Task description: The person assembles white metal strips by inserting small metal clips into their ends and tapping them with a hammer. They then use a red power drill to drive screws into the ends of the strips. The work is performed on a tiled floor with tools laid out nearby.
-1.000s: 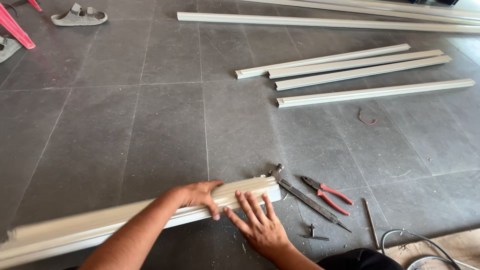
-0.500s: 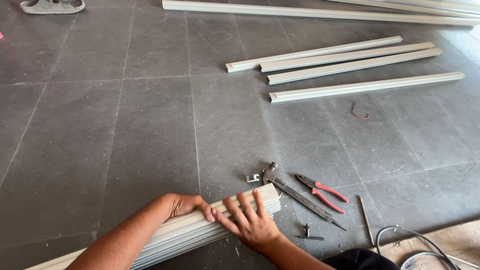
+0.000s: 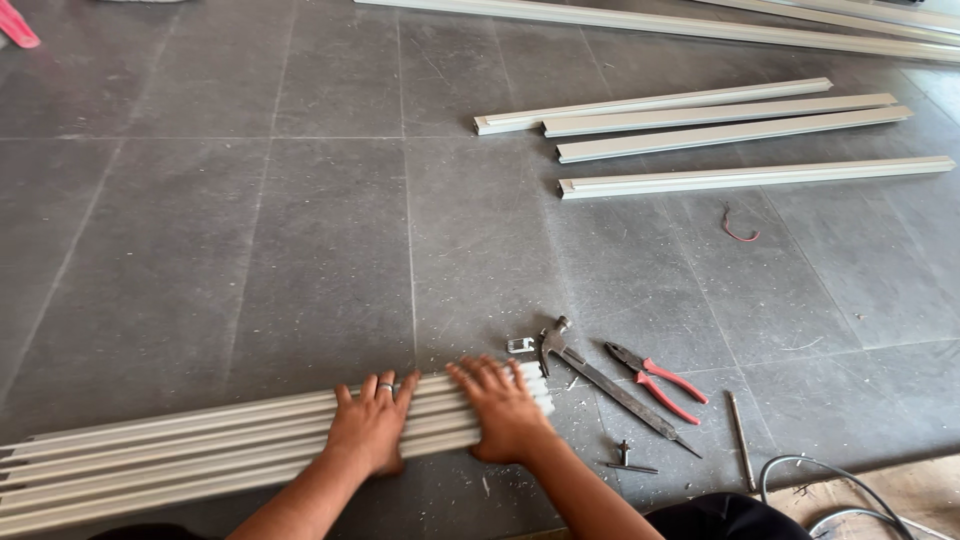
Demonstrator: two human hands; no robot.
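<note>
Both hands now lie flat on the bundle of white strips [image 3: 200, 455], where a second ago the left hand [image 3: 370, 425] was curled over the top of the stack and only the right hand [image 3: 505, 415] was spread against its near side. The stack has also rolled or fanned out since then: earlier it read as a compact bar, now several ridged lengths show side by side on the floor [image 3: 250, 250], so the pieces look to be getting levelled and their ends lined up, my read only. Fingers of both hands are open and spread, palms pressing down, gripping nothing; a ring shows on the left hand. The bundle sits directly under the fingers, running far out to the left of them toward the frame edge, with its squared end just past the right fingertips. The strips are long, thin, pale off-white channel-like profiles, parallel and touching, ends roughly flush but slightly stepped. Just right of the right fingers: a small metal bracket [image 3: 520, 345], a hammer [image 3: 553, 340], a long flat file [image 3: 630, 397], then red-handled pliers [image 3: 660, 380], and further right a metal rod [image 3: 740, 425]. A small screw-like piece [image 3: 628, 460] lies near the right forearm. Well ahead of the fingers lie four more loose white strips [image 3: 720, 130], and a bit of red wire [image 3: 738, 228]. Grey cable [image 3: 850, 495] curls at far right.
</note>
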